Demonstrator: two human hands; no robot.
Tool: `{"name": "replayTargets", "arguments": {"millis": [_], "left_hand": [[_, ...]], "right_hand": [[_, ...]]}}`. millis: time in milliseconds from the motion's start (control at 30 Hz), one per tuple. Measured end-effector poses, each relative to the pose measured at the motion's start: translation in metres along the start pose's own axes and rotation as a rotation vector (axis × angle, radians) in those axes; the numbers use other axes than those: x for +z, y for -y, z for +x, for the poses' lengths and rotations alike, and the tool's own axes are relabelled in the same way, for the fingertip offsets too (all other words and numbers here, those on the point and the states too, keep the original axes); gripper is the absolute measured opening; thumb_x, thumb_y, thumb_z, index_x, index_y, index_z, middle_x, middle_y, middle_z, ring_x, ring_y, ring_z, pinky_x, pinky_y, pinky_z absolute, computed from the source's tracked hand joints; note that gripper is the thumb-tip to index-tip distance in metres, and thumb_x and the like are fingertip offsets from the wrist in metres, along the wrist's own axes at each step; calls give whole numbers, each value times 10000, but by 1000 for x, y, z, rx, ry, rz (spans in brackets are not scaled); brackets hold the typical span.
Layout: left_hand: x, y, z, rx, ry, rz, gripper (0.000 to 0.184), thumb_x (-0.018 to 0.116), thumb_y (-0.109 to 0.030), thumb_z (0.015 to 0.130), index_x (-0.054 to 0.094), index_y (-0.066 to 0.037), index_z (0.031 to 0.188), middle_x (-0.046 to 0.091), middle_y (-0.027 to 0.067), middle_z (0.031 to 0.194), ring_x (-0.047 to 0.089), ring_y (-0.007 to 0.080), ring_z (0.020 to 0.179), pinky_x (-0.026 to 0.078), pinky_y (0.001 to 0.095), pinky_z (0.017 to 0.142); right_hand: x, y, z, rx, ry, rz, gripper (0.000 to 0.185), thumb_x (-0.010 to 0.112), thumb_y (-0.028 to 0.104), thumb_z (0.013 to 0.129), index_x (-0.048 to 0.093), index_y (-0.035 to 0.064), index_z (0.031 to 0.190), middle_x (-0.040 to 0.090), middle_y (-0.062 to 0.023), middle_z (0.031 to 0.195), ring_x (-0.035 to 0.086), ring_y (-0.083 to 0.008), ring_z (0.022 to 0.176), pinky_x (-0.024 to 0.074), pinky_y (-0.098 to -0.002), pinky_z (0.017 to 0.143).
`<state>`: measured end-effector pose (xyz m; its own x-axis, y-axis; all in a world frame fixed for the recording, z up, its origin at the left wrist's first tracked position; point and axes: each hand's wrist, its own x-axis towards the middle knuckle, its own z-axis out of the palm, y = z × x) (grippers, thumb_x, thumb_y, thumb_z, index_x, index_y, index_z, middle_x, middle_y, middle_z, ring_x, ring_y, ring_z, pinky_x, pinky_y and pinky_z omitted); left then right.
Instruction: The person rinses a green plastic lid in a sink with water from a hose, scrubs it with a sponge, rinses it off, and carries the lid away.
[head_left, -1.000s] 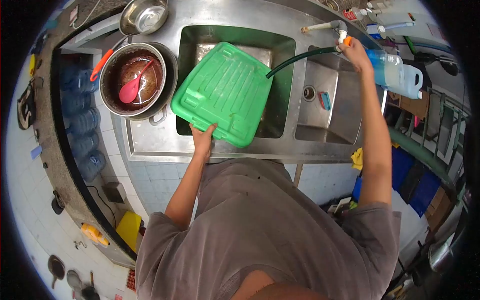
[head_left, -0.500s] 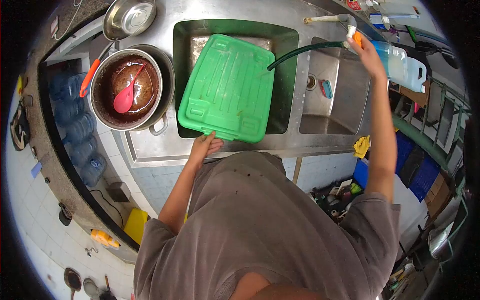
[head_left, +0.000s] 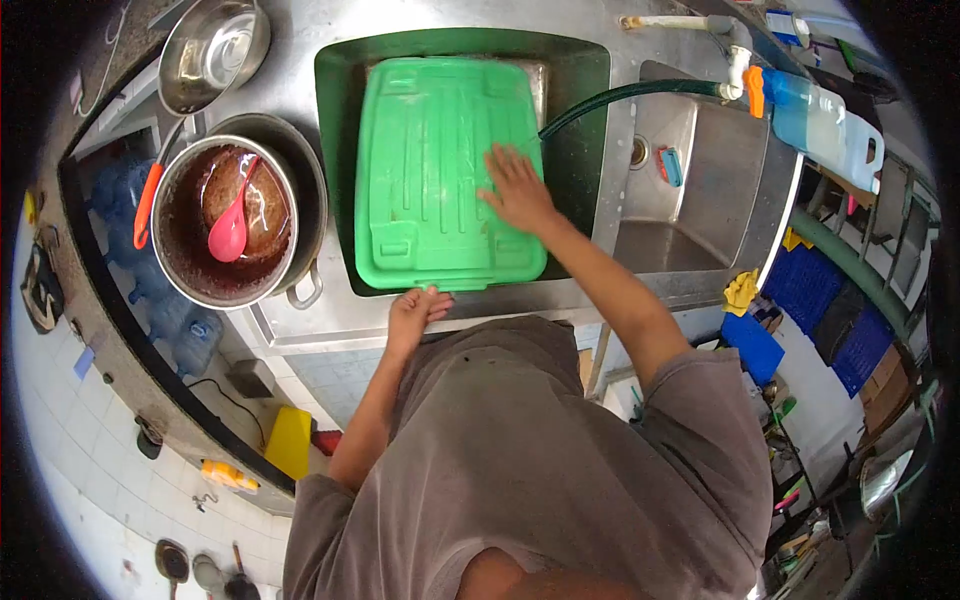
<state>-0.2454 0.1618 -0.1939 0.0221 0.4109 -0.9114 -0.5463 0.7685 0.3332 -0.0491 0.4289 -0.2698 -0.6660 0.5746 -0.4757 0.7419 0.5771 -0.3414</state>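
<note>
A green plastic lid (head_left: 450,170) with moulded ribs lies in the large sink basin (head_left: 578,200), its near edge at the sink's front rim. My left hand (head_left: 412,318) grips that near edge with bent fingers. Over the lid's right half, my right hand (head_left: 520,190) is spread flat, fingers apart; whether it presses on the surface I cannot tell. A dark green hose (head_left: 640,93) runs from the white tap (head_left: 738,75) with its orange handle (head_left: 754,92) to the lid's right edge.
At left stands a stained pot (head_left: 170,235) holding a red spoon (head_left: 232,225), with a metal bowl (head_left: 205,60) behind it. The small right basin (head_left: 715,185) contains a blue and red item (head_left: 669,166). A jug of bluish liquid (head_left: 825,130) is beyond the tap.
My right hand has left the tap's orange handle and come over the lid. The lid has turned straighter in the basin, while my left hand stays at its near edge.
</note>
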Motion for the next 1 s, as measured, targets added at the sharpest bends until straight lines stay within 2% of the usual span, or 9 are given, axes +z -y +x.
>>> {"name": "replayTargets", "arguments": {"millis": [267, 367, 433, 567, 667, 767, 867, 933, 1000], "left_hand": [[46, 9, 1, -23, 29, -78, 314, 667, -251, 1054, 723, 57, 1086, 766, 193, 1102, 764, 250, 1002, 624, 357, 859], [46, 9, -4, -21, 40, -74, 301, 672, -243, 1051, 722, 52, 1084, 769, 187, 1086, 766, 247, 990, 623, 352, 858], [48, 10, -1, -9, 43, -78, 288, 671, -234, 1052, 719, 48, 1078, 771, 185, 1074, 767, 243, 986, 620, 347, 863], [49, 8, 3, -22, 55, -92, 262, 662, -210, 1056, 707, 48, 1064, 774, 182, 1057, 769, 238, 982, 618, 338, 851], [53, 9, 1, -24, 45, -77, 251, 657, -196, 1057, 704, 51, 1059, 776, 180, 1047, 771, 234, 972, 618, 328, 836], [49, 5, 5, -23, 34, -74, 253, 657, -188, 1056, 717, 58, 1049, 782, 177, 1030, 773, 226, 957, 618, 317, 824], [48, 6, 3, -20, 29, -20, 257, 657, -183, 1054, 732, 62, 1033, 786, 175, 1017, 774, 218, 946, 615, 310, 823], [46, 11, 4, 4, 35, 0, 260, 657, -181, 1054, 740, 63, 1022, 788, 173, 1012, 774, 214, 942, 614, 308, 821], [46, 8, 3, -19, 30, 1, 262, 655, -182, 1056, 739, 63, 1022, 788, 173, 1014, 774, 213, 943, 613, 308, 821]], "right_hand": [[40, -56, 159, 304, -226, 74, 942, 464, 630, 1028, 258, -89, 1601, 211, -350, 1668, 177, -508, 1562, 149, -608, 1273], [38, -49, 144, 228, -212, 195, 928, 496, 595, 1030, 261, -104, 1593, 217, -363, 1661, 163, -540, 1551, 116, -628, 1267], [17, -23, 90, 359, -199, 366, 914, 535, 549, 1029, 255, -116, 1590, 181, -383, 1660, 140, -565, 1545, 89, -626, 1267], [3, 20, -18, 353, 37, 57, 917, 551, 526, 1030, 243, -144, 1577, 122, -412, 1654, 134, -608, 1521, 98, -627, 1263], [15, -6, -18, 302, -85, 126, 911, 570, 513, 1022, 263, -156, 1560, 183, -410, 1636, 168, -608, 1504, 135, -628, 1257], [29, -60, 62, 240, -286, 138, 894, 573, 515, 1021, 301, -167, 1531, 311, -394, 1583, 256, -551, 1498, 211, -611, 1249], [36, -104, 139, 295, -200, 95, 861, 472, 554, 1061, 267, -93, 1591, 252, -330, 1658, 208, -469, 1561, 168, -587, 1272], [35, -97, 162, 383, -124, 82, 843, 446, 562, 1064, 270, -62, 1603, 211, -315, 1681, 174, -467, 1575, 148, -593, 1276], [41, -59, 138, 309, -127, -7, 838, 429, 572, 1064, 257, -30, 1620, 181, -301, 1696, 146, -461, 1584, 126, -609, 1275]]}}
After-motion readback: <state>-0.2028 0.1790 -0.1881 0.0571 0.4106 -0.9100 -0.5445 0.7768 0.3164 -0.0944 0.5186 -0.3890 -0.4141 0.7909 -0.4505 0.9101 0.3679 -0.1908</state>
